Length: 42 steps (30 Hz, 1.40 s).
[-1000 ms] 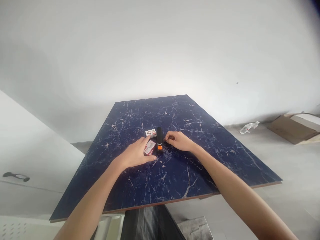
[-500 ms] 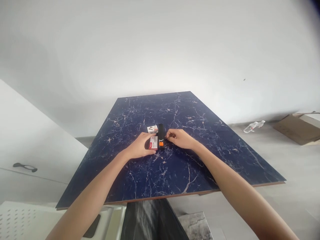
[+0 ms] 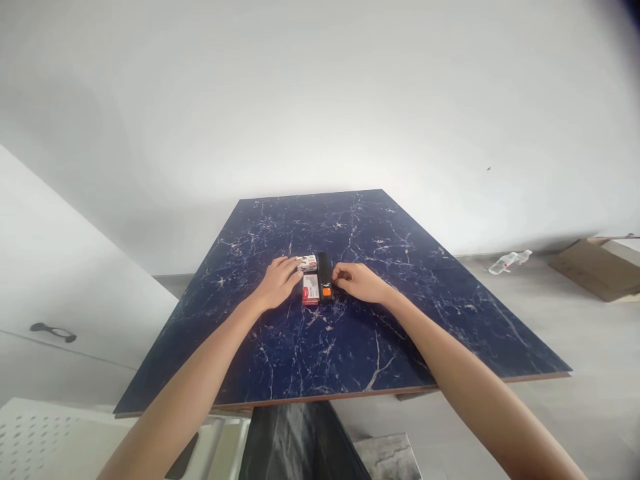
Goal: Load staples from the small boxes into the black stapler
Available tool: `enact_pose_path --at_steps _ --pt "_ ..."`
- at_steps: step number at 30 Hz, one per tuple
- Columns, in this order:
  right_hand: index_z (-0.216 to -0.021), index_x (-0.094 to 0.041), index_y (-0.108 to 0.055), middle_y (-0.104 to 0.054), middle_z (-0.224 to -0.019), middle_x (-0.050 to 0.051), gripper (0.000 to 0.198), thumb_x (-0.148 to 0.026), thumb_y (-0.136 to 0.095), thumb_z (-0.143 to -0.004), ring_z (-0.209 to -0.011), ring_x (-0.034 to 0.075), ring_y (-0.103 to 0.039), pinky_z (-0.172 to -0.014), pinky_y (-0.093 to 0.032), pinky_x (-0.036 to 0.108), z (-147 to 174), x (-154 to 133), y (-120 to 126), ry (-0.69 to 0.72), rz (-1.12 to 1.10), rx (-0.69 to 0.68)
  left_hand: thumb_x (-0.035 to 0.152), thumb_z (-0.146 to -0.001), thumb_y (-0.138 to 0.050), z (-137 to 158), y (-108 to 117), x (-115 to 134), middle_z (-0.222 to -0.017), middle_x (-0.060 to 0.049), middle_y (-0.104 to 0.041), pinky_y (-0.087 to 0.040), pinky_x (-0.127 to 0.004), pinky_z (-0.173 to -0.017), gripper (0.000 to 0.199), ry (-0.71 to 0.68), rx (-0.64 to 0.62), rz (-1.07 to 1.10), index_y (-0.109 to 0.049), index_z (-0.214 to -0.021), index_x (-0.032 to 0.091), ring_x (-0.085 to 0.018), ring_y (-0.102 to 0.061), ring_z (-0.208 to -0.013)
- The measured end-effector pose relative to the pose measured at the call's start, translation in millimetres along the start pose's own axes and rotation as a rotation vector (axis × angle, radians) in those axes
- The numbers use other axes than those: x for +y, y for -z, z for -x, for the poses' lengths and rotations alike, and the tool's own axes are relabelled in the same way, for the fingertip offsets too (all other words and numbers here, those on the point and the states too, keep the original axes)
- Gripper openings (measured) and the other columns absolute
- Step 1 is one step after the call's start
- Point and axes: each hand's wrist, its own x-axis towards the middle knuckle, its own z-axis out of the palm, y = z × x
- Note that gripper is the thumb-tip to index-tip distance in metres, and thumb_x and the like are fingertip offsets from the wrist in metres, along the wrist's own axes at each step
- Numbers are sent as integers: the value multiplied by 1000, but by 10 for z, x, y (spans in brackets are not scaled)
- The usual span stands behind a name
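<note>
On the dark blue marbled table [image 3: 300,360] a red and white small box [image 3: 311,289] lies against the left side of a long black item [image 3: 324,268] with an orange square at its near end; it looks like a stapler. A second white box [image 3: 307,262] with a printed picture lies just beyond the first. My left hand [image 3: 280,279] has its fingers stretched out, their tips at the left edge of that far box. My right hand [image 3: 356,280] is closed, its curled fingertips close against the black item's right side. What they pinch, if anything, is hidden.
A wall [image 3: 320,100] rises behind the table. To the left stands a white cabinet with a dark handle [image 3: 53,332]. On the floor at right lie a clear plastic bottle [image 3: 509,262] and a cardboard box [image 3: 590,268].
My left hand has let go of the red and white box and moved up and left to the far white box. My right hand stays beside the black item. The view has shifted slightly.
</note>
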Motion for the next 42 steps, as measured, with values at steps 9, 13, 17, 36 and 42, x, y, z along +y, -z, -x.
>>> enact_pose_path --at_steps 9,13,17,36,42 --pt "-89 -22 -66 -72 -85 -1 15 -14 -54 -84 -73 14 -63 -70 -45 26 15 -34 -8 3 -5 3 47 -107 -30 101 12 301 -120 -11 -63 -37 -49 -102 51 -29 28 -140 -60 -141 23 -30 -48 -116" --pt "-89 -22 -65 -72 -85 -1 13 -16 -53 -86 -72 15 -63 -68 -44 27 16 -36 -2 -2 -2 -9 50 -107 -28 120 40 300 -127 -10 -61 -38 -49 -105 52 -44 -13 -47 -59 -141 26 -29 -49 -121" --pt "-97 -23 -63 -73 -86 0 13 -18 -55 -88 -73 16 -66 -70 -47 28 18 -41 -4 -72 -55 13 69 -89 -58 117 88 148 -165 -11 -28 -29 -55 -115 85 -70 -165 29 -29 -160 33 -40 -23 -149" --pt "-98 -24 -55 -72 -83 4 26 -35 -68 -78 -75 25 -68 -67 -43 30 54 -244 42 -287 301 308 65 -65 -81 -500 -321 360 -161 -15 -37 -34 -54 -118 107 -136 -125 25 -38 -154 23 -40 -39 -145" --pt "-102 -19 -59 -74 -95 14 21 -31 -57 -85 -91 33 -70 -80 -48 38 208 432 861 -607 417 493 63 -65 -82 -1544 -1117 1247 -160 -16 -38 -37 -50 -117 115 -223 -119 117 -29 -159 22 -40 -43 -143"
